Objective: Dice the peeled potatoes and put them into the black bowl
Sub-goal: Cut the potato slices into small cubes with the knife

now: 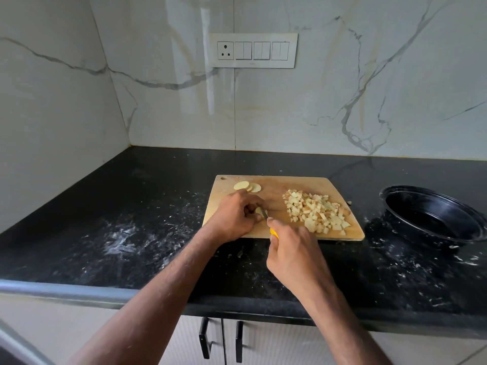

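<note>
Centrally, cutting board (279, 185) carries diced potato (316, 214) and slices (247, 186); black bowl (432, 217) near worktop's right edge. Left hand (234, 217) pinches potato piece (261, 211); right hand (292, 254) grips yellow-handled knife (274, 233).

1. The counter (137, 206) is black with white speckles.
2. The bowl (432, 214) is glossy black.
3. The cutting board (279, 188) is tan wood.
4. The diced potato (313, 212) is pale yellow.
5. The knife handle (274, 233) is yellow.
6. The wall (342, 101) is white marble with grey veins.

wooden board (274, 192), glossy black bowl (432, 219)
</note>
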{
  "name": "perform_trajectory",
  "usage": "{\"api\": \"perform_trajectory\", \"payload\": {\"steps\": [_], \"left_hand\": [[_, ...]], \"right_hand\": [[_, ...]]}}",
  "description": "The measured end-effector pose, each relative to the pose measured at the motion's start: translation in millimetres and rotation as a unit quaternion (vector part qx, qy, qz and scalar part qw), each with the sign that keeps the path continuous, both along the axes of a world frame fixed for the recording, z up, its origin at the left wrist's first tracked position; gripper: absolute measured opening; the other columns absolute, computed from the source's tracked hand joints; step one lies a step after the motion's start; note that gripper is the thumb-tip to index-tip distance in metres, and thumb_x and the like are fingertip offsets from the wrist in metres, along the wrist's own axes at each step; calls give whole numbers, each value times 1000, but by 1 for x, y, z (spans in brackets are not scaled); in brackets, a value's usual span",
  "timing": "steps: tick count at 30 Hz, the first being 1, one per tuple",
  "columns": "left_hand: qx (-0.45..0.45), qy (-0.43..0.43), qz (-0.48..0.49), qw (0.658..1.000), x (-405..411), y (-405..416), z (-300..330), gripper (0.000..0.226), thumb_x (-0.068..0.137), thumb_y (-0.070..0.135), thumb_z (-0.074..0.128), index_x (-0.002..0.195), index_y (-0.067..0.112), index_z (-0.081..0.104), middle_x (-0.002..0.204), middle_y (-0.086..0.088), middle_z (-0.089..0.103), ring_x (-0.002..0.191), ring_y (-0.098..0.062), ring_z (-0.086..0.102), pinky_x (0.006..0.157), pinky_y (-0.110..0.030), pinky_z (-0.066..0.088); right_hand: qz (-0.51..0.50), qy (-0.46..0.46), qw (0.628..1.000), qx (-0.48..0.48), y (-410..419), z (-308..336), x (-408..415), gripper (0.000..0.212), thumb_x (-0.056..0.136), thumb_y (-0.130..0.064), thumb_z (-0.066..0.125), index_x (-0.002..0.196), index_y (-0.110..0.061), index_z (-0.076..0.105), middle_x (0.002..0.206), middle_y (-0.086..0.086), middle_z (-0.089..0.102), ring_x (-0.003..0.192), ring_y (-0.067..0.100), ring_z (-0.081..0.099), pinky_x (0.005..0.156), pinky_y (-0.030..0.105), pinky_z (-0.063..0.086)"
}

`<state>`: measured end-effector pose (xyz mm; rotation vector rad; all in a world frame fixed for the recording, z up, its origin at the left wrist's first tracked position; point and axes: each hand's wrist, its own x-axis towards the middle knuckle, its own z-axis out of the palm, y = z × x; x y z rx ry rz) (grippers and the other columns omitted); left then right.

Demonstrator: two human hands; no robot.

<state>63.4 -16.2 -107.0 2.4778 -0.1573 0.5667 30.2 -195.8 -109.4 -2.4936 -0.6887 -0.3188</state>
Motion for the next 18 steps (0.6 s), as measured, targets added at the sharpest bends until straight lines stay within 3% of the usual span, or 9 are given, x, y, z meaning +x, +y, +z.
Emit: {"api": "perform_trajectory", "payload": {"steps": [5,9,13,15,18], "left_hand": [[8,7,2,1000,0,0,0,30,80,10,75,105,25,76,86,6,55,77,-9,51,72,-24,45],[3,10,1,1000,0,1,0,28,82,11,76,106,25,76,86,11,53,77,-3,51,71,-17,41],[1,14,2,1000,-2,1,1,25,85,16,77,107,26,76,90,11,55,79,-2,51,68,-6,36],[-3,15,4,1000,-3,0,1,25,84,16,77,107,27,76,90,10,56,79,-2,52,68,-5,35],[-33,14,9,999,-5,-1,1,30,82,12,78,109,26,75,86,12,57,73,-1,53,66,-6,38]], "right_hand": [[4,22,1000,8,-9,-1,-11,47,102,-28,48,148,-32,43,109,2,64,92,14,49,74,23,42],[0,24,1000,7,-24,-1,-25,45,101,-32,48,146,-35,43,114,1,64,103,19,54,86,28,47],[3,9,1000,8,-40,2,-38,44,101,-30,49,145,-36,47,113,-1,68,94,15,50,87,27,45],[-2,-2,1000,25,-44,4,-43,42,99,-25,54,141,-32,56,106,-4,73,81,10,48,80,22,45],[-33,-20,995,93,-46,5,-42,37,94,-17,63,130,-24,68,95,-6,77,69,12,64,66,14,47]]}}
